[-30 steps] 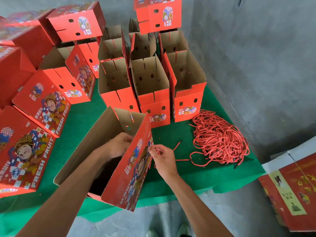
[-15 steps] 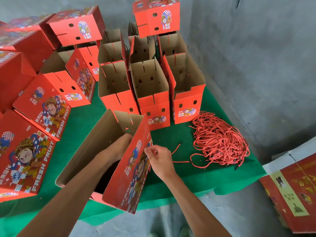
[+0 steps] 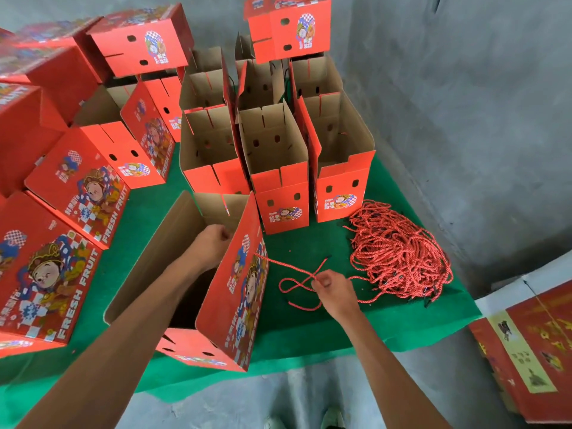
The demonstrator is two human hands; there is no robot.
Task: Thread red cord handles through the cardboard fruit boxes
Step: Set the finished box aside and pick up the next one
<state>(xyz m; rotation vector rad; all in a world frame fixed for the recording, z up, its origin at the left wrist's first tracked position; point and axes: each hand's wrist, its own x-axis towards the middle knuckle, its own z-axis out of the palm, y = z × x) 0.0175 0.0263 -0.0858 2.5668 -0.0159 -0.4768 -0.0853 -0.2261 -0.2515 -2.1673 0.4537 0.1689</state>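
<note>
An open red fruit box (image 3: pixel 238 292) lies tilted on the green table in front of me, its brown inside facing up. My left hand (image 3: pixel 213 243) reaches inside it near the red side wall, fingers curled; what it holds is hidden. A red cord (image 3: pixel 291 270) runs from the outside of that wall to my right hand (image 3: pixel 332 289), which pinches it to the right of the box. The cord loops loosely on the cloth below my right hand. A heap of red cords (image 3: pixel 399 255) lies further right.
Several open boxes (image 3: pixel 272 156) stand upright behind the one I work on. Closed boxes (image 3: pixel 74 187) are stacked at the left and back. The green table (image 3: pixel 309 329) ends close to me. A concrete wall rises at the right, and another printed box (image 3: pixel 532 351) sits on the floor.
My right hand has pulled away from the box wall to the right, drawing a length of red cord out. My left hand stays inside the box.
</note>
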